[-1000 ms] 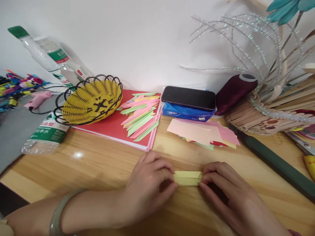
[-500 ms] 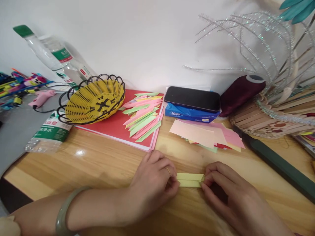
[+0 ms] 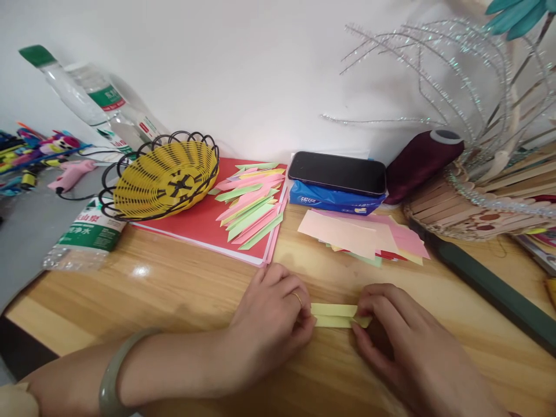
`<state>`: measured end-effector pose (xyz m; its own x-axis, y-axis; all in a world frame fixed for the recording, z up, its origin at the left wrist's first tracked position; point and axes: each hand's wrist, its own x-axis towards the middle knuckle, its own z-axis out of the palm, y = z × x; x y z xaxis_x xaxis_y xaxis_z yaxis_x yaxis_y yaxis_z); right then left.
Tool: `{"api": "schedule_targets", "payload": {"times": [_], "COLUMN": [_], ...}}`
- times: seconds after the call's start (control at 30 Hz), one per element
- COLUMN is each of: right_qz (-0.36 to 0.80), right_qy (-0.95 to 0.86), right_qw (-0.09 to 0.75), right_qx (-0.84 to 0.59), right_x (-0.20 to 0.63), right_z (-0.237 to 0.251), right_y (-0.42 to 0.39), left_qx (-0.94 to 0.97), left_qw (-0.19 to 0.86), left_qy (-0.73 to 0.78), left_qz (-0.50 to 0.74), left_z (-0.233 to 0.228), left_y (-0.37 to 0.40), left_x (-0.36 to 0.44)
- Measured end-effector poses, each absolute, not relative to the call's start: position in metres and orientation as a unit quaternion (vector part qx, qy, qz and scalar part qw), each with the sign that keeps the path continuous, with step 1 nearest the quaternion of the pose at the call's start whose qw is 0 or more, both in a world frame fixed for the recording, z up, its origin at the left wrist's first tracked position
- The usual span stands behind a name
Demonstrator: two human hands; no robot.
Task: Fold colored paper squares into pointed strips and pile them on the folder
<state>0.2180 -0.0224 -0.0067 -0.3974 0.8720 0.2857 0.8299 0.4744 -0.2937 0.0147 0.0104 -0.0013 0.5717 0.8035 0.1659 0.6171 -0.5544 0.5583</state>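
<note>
A small yellow paper strip [image 3: 334,315], folded lengthwise, lies on the wooden table [image 3: 174,289] near its front edge. My left hand [image 3: 271,321], with a ring and a green bangle on the wrist, pinches the strip's left end. My right hand [image 3: 391,341] presses its fingertips on the strip's right end. Behind the hands lies a loose stack of flat coloured paper sheets [image 3: 360,234]. Several folded pink, green and yellow strips [image 3: 252,202] are piled on a red folder [image 3: 200,223].
A yellow wire basket [image 3: 163,176] sits on the red folder's left. A black phone [image 3: 336,172] rests on a blue tissue pack [image 3: 330,198]. A maroon thread spool [image 3: 419,162], a stick-built basket [image 3: 473,202], a dark green bar [image 3: 486,284] and plastic bottles [image 3: 87,231] surround the area.
The yellow paper has been folded narrower, from an open rectangle to a slim strip. My right fingertips have slid onto its right end. Both hands stay in about the same place.
</note>
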Motion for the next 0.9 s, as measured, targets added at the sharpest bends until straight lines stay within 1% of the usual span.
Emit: {"api": "schedule_targets", "payload": {"times": [0.1,0.23,0.33,0.43,0.57,0.63,0.73,0.8,0.9], "right_qz": [-0.01,-0.044,-0.078,-0.085,-0.064,-0.053,-0.043,-0.042,-0.047], "right_qy": [-0.868,-0.912,-0.918,-0.916,-0.921,-0.923,-0.919,-0.917,-0.921], "right_qw": [0.192,0.172,0.144,0.149,0.162,0.162,0.162,0.16,0.152], "right_qx": [-0.457,-0.37,-0.361,-0.362,-0.347,-0.345,-0.357,-0.364,-0.357], "right_x": [0.22,0.224,0.224,0.224,0.225,0.225,0.225,0.225,0.227], "right_z": [-0.007,-0.007,-0.009,-0.012,-0.015,-0.015,-0.013,-0.013,-0.014], "right_y": [-0.03,-0.04,-0.043,-0.044,-0.044,-0.043,-0.045,-0.046,-0.047], "left_qx": [0.858,0.86,0.858,0.856,0.865,0.885,0.937,0.962,0.971], "left_qw": [0.227,0.227,0.224,0.222,0.213,0.181,0.087,0.012,-0.08], "left_qy": [0.415,0.415,0.423,0.434,0.432,0.402,0.292,0.222,0.192], "left_qz": [0.198,0.19,0.185,0.171,0.141,0.152,0.171,0.156,0.113], "left_z": [-0.001,0.0,0.001,0.003,0.008,0.009,0.008,0.006,0.005], "left_y": [0.011,0.012,0.013,0.012,0.01,0.011,0.011,0.01,0.004], "left_x": [0.014,0.013,0.013,0.011,0.005,0.001,-0.005,-0.008,-0.01]}}
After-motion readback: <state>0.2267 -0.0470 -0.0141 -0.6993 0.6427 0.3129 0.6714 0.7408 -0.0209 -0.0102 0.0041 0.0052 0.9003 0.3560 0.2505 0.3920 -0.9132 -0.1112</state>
